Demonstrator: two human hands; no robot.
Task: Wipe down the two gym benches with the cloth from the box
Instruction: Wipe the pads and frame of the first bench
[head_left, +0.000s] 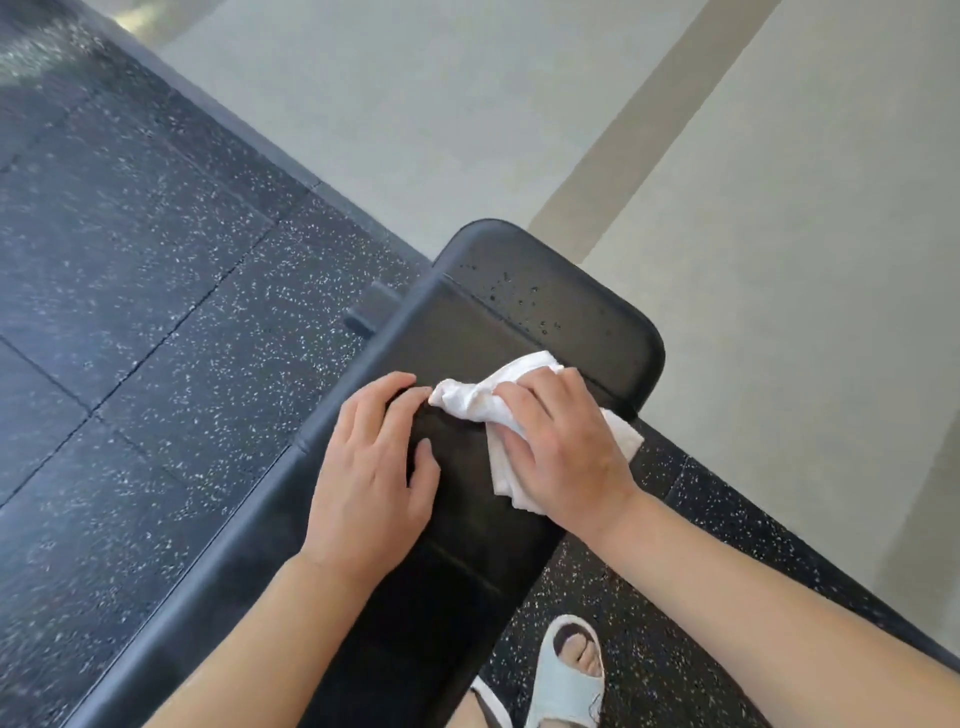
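Two hands on one bench (524, 306): right hand (561, 441) clutching one cloth (483, 397), left hand (371, 467) fingers spread

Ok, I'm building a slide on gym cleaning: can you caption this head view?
Right hand presses a crumpled white cloth onto a droplet-speckled black padded gym bench; left hand rests flat beside it.

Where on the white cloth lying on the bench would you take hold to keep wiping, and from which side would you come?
Probably the bunched, crumpled middle of the white cloth, from above. It lies on the flat bench pad, so only its top is open, and the folds give something to gather. The right hand already presses there; the left hand rests flat on the pad beside it.
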